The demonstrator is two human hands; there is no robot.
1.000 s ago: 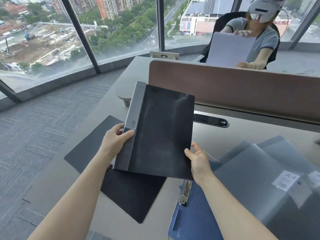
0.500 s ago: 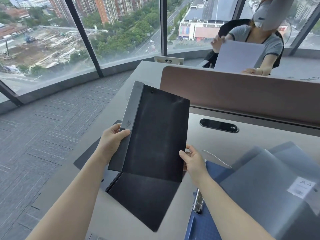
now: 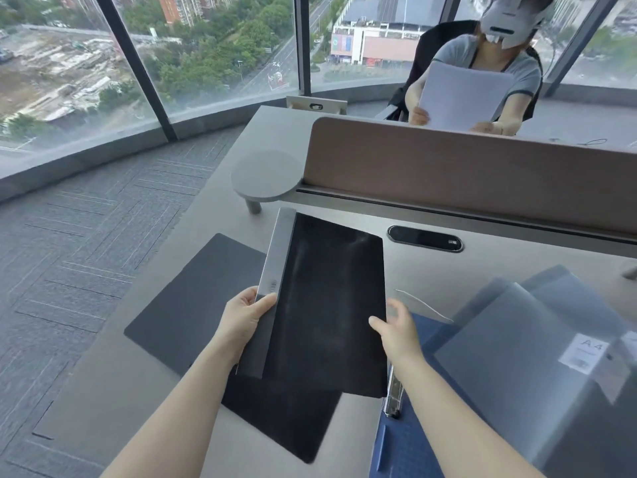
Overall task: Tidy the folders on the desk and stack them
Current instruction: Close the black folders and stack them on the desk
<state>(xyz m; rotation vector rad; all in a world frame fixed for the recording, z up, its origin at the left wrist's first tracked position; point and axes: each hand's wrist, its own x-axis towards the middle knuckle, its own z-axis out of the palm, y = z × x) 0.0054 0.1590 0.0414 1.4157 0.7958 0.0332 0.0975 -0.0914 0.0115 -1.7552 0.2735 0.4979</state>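
Black folder [image 3: 331,305] with a grey spine hangs tilted above the tabletop [image 3: 344,225], over a dark mat [image 3: 193,315]; the left hand [image 3: 243,320] is closed on its spine edge at 9 o'clock, while the right hand [image 3: 396,327] is spread open at its 3 o'clock edge, barely touching. The step looks like carrying one folder to the stack. Next it likely needs squaring over the blue folder [image 3: 413,439] and translucent folders [image 3: 517,357] at 4 o'clock.

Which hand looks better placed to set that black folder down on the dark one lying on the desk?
Left. The left hand grips the black folder directly above the dark folder; the right hand only touches its edge.
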